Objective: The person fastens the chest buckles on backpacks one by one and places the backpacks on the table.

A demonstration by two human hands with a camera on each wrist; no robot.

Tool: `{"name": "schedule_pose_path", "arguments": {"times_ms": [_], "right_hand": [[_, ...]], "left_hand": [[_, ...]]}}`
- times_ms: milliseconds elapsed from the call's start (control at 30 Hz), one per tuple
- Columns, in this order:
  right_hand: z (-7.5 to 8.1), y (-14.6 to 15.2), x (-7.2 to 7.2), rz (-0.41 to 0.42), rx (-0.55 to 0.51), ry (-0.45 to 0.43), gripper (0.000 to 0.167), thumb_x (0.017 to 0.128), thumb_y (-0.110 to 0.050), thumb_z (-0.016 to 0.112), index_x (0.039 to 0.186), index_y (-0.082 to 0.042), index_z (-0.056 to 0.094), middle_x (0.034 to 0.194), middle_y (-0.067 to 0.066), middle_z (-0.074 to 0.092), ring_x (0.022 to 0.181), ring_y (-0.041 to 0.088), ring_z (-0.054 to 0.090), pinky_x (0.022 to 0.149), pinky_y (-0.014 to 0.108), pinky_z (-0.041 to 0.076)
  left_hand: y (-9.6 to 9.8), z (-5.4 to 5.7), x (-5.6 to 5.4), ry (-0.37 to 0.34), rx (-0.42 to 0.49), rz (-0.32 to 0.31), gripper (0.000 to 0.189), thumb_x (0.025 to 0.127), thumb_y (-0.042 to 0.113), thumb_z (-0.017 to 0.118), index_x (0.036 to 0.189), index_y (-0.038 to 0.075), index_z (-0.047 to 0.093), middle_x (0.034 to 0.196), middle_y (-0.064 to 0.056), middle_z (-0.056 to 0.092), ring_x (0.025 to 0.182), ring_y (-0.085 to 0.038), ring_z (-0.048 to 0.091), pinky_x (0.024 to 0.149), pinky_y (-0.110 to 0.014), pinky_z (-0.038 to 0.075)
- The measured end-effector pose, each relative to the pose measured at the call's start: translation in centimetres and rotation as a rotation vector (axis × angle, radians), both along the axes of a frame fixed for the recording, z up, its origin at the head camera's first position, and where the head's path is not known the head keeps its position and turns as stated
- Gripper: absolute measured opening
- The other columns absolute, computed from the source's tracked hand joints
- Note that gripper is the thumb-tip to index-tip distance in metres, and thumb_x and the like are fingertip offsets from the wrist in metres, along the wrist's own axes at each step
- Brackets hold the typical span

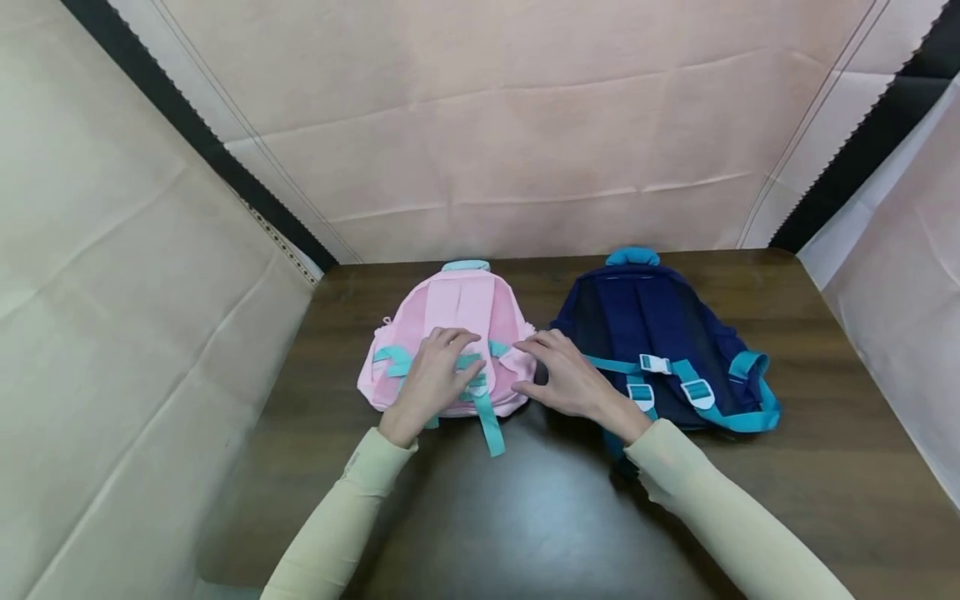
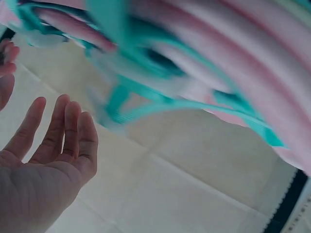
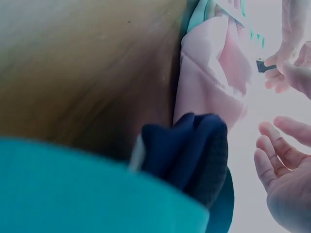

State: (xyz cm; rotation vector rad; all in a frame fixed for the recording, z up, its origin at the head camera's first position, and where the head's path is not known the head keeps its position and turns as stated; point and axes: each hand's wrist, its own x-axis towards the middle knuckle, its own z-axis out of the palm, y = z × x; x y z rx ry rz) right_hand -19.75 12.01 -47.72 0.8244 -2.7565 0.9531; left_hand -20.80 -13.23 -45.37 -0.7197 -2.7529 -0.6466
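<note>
Pink backpack (image 1: pixel 459 302): lies on the brown table (image 1: pixel 536 517), with teal straps on its upper side; its contents are hidden.
Navy backpack (image 1: pixel 645 321): lies near it, on the right; its inside also cannot be seen.
Left hand (image 1: pixel 435 375): relaxed, holding nothing, above the pink backpack.
Right hand (image 1: pixel 573 379): released, thumb apart from fingers, between both backpacks.

Table (image 1: pixel 285 433): dark brown wood grain, rounded far corners, whitish glare (image 1: pixel 547 508) toward near edge. Behind table: back wall (image 1: pixel 525 125), pale pinkish, creased. Left wall (image 1: pixel 135 333), right wall (image 1: pixel 900 317) flank table, also creased. Black strips (image 1: pixel 210 137) angle up from table's far corners.
</note>
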Motion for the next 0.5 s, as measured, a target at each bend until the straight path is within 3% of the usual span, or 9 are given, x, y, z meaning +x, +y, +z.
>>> {"name": "schedule_pose_path", "arguments": {"times_ms": [133, 333, 500], "right_hand": [[0.1, -1.0, -0.8, 0.019, 0.003, -0.037, 0.063, 0.093, -0.035, 0.087, 0.145, -0.004, 0.069, 0.143, 0.017, 0.070, 0.127, 0.034, 0.060, 0.106, 0.051, 0.058], [0.3, -2.9, -1.8, 0.051, 0.018, -0.067, 0.059, 0.094, -0.034, 0.086, 0.141, -0.002, 0.071, 0.142, 0.018, 0.071, 0.131, 0.035, 0.063, 0.117, 0.055, 0.055], [0.4, -4.6, -2.4, 0.089, 0.019, -0.083, 0.058, 0.095, -0.035, 0.086, 0.140, -0.002, 0.071, 0.138, 0.017, 0.072, 0.129, 0.033, 0.063, 0.112, 0.050, 0.058]], "left_hand": [[-1.6, -0.3, -0.6, -0.007, -0.018, 0.019, 0.042, 0.095, 0.021, 0.087, 0.130, 0.003, 0.076, 0.130, -0.018, 0.076, 0.121, -0.038, 0.067, 0.104, -0.054, 0.056], [-3.6, -0.5, -0.9, -0.075, -0.073, 0.070, 0.047, 0.093, 0.026, 0.089, 0.132, 0.004, 0.076, 0.132, -0.018, 0.076, 0.123, -0.036, 0.066, 0.107, -0.052, 0.056], [-4.6, -0.4, -0.9, -0.085, -0.116, 0.082, 0.044, 0.091, 0.026, 0.091, 0.128, 0.004, 0.078, 0.126, -0.018, 0.077, 0.119, -0.035, 0.067, 0.104, -0.049, 0.059]]}}
